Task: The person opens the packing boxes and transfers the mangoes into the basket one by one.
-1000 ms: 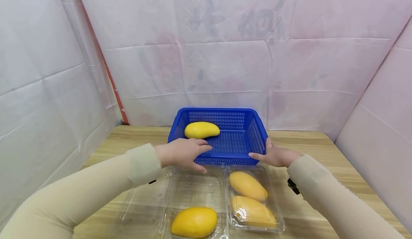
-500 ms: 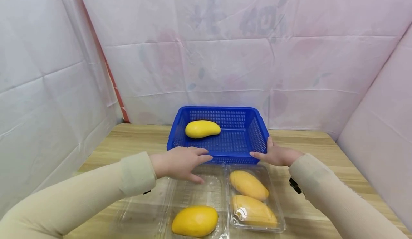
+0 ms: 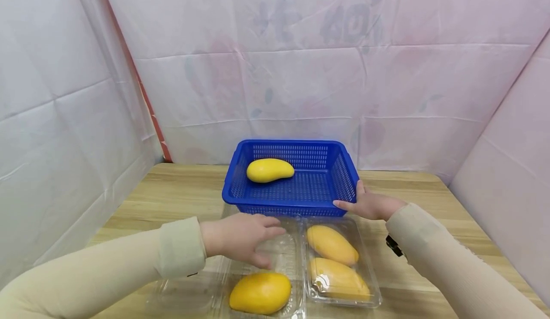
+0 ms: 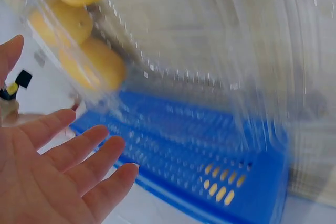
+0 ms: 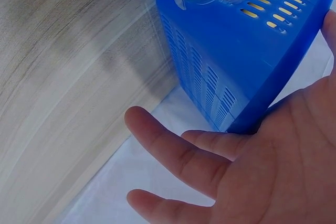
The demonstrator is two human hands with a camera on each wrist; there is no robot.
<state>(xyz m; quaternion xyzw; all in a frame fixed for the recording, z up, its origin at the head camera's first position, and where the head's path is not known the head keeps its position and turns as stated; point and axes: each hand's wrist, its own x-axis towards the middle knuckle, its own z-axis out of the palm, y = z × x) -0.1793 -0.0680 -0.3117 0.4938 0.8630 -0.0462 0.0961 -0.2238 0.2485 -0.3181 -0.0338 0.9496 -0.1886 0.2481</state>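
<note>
My left hand (image 3: 245, 238) hovers over a clear plastic fruit box (image 3: 281, 257), fingers spread and nothing in them. Just in front of it, in the near half of that box, lies a yellow mango (image 3: 259, 294). My right hand (image 3: 373, 207) touches the front right corner of a blue plastic basket (image 3: 279, 207), thumb across the rim. In the right wrist view its other fingers (image 5: 173, 153) stretch out past the basket's side. One mango (image 3: 269, 171) lies at the left inside the basket. The left wrist view shows my left palm (image 4: 47, 177) facing the clear plastic.
To the right sits a second clear box (image 3: 374, 292) with two mangoes (image 3: 332, 246) under its lid. The open box's transparent lid (image 3: 189, 290) lies flat at the left, partly under my left arm. White sheet walls (image 3: 301, 85) enclose the wooden table (image 3: 172, 190).
My left hand has drawn back from over the basket's front rim toward me, now over the open box. The right hand has stayed at the basket's corner; the mangoes lie as before.
</note>
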